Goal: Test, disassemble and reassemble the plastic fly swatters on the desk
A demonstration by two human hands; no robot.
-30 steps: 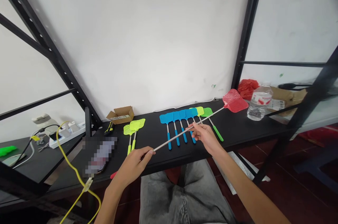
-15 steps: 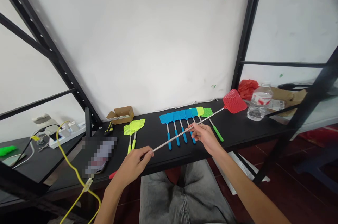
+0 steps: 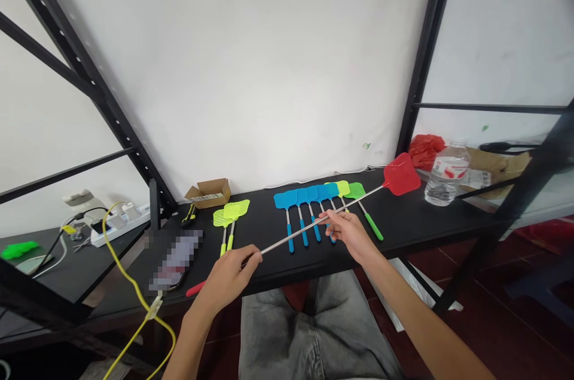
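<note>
A red fly swatter point(image 3: 402, 175) with a long metal shaft is held slantwise above the black shelf. My left hand point(image 3: 233, 275) is closed round the shaft near the red handle, whose end pokes out past the wrist. Further up, my right hand point(image 3: 347, 230) pinches the shaft between thumb and fingers. Beneath it lie several blue fly swatters point(image 3: 307, 195) in an overlapping row. A yellow-green swatter point(image 3: 343, 189) and a green swatter point(image 3: 372, 226) lie at that row's right end. Two more yellow-green swatters point(image 3: 235, 210) lie beyond my left hand.
An open cardboard box point(image 3: 208, 193) and a cutter knife point(image 3: 189, 214) sit at the back left. Nearer lies a blurred phone point(image 3: 177, 260) with a yellow cable point(image 3: 130, 279). A water bottle point(image 3: 447, 174) and red plastic bag point(image 3: 426, 150) stand at right, by a metal post point(image 3: 426, 51).
The view has shifted slightly, so everything sits a little further right. Both hands keep their hold on the red swatter, and more of its handle shows by the left wrist.
</note>
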